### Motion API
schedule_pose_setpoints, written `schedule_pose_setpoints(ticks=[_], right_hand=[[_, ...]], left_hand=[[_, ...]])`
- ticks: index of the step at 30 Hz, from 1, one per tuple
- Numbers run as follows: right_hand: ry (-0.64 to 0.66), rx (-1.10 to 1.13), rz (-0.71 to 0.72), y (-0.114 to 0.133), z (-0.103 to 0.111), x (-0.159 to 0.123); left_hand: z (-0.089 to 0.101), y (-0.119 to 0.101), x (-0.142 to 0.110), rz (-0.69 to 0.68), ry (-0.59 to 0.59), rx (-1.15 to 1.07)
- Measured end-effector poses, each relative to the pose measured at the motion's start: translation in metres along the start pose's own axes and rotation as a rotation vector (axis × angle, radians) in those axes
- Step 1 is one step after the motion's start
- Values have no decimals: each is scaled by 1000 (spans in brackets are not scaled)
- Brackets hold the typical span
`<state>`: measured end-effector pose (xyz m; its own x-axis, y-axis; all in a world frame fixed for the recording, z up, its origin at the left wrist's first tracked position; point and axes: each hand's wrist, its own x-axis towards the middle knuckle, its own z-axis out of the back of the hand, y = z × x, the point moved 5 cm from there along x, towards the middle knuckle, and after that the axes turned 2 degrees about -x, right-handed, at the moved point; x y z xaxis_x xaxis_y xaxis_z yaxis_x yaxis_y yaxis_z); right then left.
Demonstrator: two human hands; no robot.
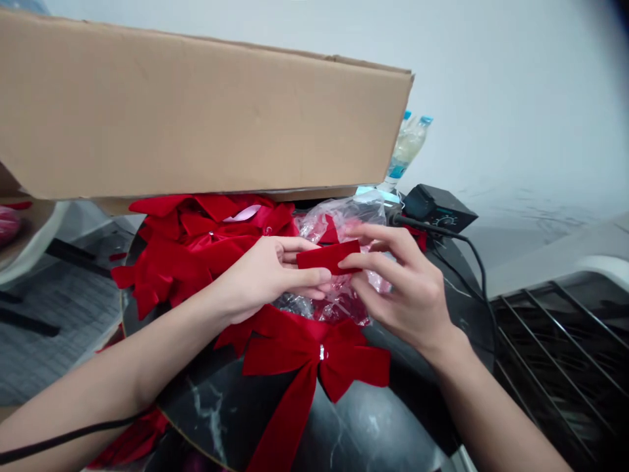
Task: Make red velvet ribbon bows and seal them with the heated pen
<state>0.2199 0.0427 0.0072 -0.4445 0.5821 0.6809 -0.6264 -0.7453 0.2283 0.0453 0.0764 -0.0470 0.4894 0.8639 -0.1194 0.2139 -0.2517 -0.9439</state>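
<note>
A short flat piece of red velvet ribbon [328, 258] is held up over the table between both hands. My left hand [268, 272] pinches its left end, thumb in front and fingers behind. At its right end, my right hand [405, 282] has the ribbon between index finger and thumb, with other fingers bent above. Just below lies a large red velvet bow [289, 357] with a small shiny band at its middle and a long tail toward me. Behind the hands is a clear plastic bag [366, 213] with red pieces inside.
More red bows [196, 249] are heaped at the left of the dark marbled round table [216, 413]. A large cardboard box [206, 111] stands behind. Bottles [410, 144], a black box with a dial [437, 206] and a black cable [474, 255] are at right. A wire rack [565, 354] stands beside the table.
</note>
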Motion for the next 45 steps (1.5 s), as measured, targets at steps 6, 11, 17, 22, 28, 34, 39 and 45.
schedule_pose_setpoints(ticks=[6,11,17,22,28,34,39,45], right_hand=[[264,587,-499,-20,-19,-16],[385,667,-485,-16,-26,-22],[117,273,-222,-5,-20,-21],[-48,329,-267,-6,-12,-18],[-77,360,-333,-10,-11,-18],[-113,437,-469,-15,-13,-21],[44,616,-508,-16,-18,-17],[173,432,-456,-15,-15,-16]], left_hand=[[1,-13,-11,-83,-59,276],[-1,-10,-14,26,-76,300],[5,-7,-7,-158,-139,227],[8,-13,-8,-307,-155,320],[5,-14,-13,-349,-237,353],[0,-18,-17,-397,-262,405],[-1,-20,-22,-530,-268,541],[-3,-18,-25,-545,-262,683]])
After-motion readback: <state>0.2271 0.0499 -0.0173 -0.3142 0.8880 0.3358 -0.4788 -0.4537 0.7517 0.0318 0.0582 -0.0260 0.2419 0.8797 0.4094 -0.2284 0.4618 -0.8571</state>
